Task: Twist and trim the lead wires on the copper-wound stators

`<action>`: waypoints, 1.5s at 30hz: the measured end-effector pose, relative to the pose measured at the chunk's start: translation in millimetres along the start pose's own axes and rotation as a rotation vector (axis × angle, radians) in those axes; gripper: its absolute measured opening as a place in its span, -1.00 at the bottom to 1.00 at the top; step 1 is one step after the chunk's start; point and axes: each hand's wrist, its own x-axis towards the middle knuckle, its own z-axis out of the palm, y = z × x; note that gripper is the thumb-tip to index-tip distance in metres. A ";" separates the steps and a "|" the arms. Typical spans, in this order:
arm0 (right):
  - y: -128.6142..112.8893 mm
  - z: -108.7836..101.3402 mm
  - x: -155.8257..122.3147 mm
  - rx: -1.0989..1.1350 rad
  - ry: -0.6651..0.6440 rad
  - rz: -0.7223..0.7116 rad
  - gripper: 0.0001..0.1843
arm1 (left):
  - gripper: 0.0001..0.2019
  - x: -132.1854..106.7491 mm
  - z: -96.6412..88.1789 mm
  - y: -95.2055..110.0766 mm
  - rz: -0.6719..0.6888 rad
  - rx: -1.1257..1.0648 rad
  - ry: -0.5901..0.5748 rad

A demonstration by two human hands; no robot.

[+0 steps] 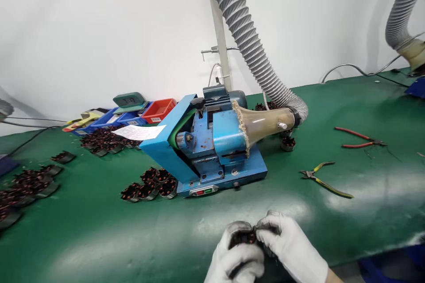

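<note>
Your left hand (236, 256) and right hand (287, 242) clamp a dark ring (245, 238). A blue machine (229, 132) partly hides the bench's (139, 234) back edge

The gloves (295, 245) look matt cloth, the tabletop (116, 230) glossy.

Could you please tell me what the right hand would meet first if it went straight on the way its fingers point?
Most likely the copper-wound stator in the left hand's grip; the right hand's fingertips appear to be at its edge, though exact contact is unclear.
</note>
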 end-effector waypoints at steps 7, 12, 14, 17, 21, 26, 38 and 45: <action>9.5 -7.9 13.5 -0.073 -0.368 0.102 -0.75 | -0.52 -4.1 6.5 -19.6 0.085 0.321 -0.039; -1.4 -24.0 22.3 -0.674 -0.495 -0.224 -0.78 | -0.46 10.9 -7.9 -20.7 -0.211 0.164 -0.338; -0.5 -41.5 26.2 -0.980 -0.600 -0.353 -0.69 | -0.45 12.7 -12.4 -22.4 -0.222 0.165 -0.365; 14.6 -88.7 34.6 -1.074 -0.521 -0.394 -0.66 | -0.44 12.1 -17.5 -21.4 -0.212 0.173 -0.374; 47.3 -163.1 50.1 -1.220 -0.056 -0.250 -0.71 | -0.25 12.6 -16.2 -7.9 -0.119 0.128 -0.293; 80.4 -193.1 55.2 -1.300 0.282 -0.070 -0.28 | -0.76 14.4 4.5 5.5 -0.150 0.309 -0.245; 51.9 -75.5 -26.4 -0.236 0.041 0.366 -0.44 | -0.77 18.1 12.7 12.0 -0.371 0.188 -0.295; 39.1 -33.3 -53.9 0.109 -0.340 0.558 -0.52 | -0.77 20.8 10.3 9.8 -0.412 0.172 -0.340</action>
